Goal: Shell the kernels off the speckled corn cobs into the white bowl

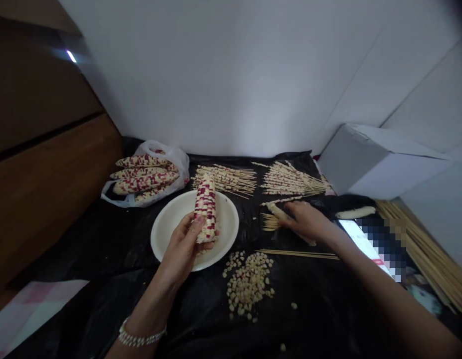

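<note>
In my left hand is an ear of corn with cream and dark red kernels, held upright over a white bowl. My fingers wrap its lower part. My right hand is closed over a stripped, pale corn cob on the right, fingers on its far side and thumb on its near side. Part of that cob is hidden under the hand. Beside it lie bare short skewers. A pile of loose kernels is spread between my arms.
A plastic bag with several ears stands at the back left. Two bundles of kernel-threaded skewers lie along the wall. On the right are another bare cob, a lit phone, long sticks and a white box.
</note>
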### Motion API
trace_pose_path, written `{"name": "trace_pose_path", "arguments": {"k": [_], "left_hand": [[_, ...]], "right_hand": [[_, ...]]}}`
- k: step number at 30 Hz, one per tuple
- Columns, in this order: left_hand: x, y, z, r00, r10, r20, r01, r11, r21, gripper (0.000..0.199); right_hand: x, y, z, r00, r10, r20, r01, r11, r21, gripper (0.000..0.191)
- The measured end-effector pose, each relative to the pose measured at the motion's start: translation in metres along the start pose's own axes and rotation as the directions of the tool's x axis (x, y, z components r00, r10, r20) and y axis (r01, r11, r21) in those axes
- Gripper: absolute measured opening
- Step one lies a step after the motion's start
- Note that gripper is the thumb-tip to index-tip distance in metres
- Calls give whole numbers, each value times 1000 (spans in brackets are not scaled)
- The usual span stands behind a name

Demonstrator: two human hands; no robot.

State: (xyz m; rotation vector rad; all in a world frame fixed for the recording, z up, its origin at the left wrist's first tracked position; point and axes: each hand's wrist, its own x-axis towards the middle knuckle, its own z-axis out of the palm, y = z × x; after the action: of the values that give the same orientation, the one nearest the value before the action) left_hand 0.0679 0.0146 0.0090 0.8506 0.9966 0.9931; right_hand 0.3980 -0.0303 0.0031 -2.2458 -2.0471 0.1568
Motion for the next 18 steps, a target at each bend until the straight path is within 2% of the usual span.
{"name": "trace_pose_path", "arguments": {"k": [2,4,9,11,13,15,18], "left_hand": [[1,-2,-1,1000,6,-5,-6,1000,8,48],[3,-4,-2,1000,11,-12,-11,1000,17,48],[7,-4,-4,1000,25,-17,-24,998,57,47],[8,-3,-5,1000,18,-22,-16,998,65,49],[8,-3,-5,999,14,-31,-12,998,59,53],[8,-2,-5,1000,15,-20,-14,998,53,59],[7,-1,-4,1000,18,-8,-18,998,52,63]], "right_hand": [[-21,9,15,994,75,73,-68,993,-97,21],[-33,8,24,993,101,58,-92,986,-139,12],[-40,-2,19,990,121,-71,-132,977,-170,23],[-44,6,12,968,119,-220,-132,990,-47,26],[-50,24,6,895,163,-415,-97,980,174,31],[-57,51,3,782,343,-521,-114,900,421,41],[-68,98,5,637,617,-462,-152,689,709,60]]}}
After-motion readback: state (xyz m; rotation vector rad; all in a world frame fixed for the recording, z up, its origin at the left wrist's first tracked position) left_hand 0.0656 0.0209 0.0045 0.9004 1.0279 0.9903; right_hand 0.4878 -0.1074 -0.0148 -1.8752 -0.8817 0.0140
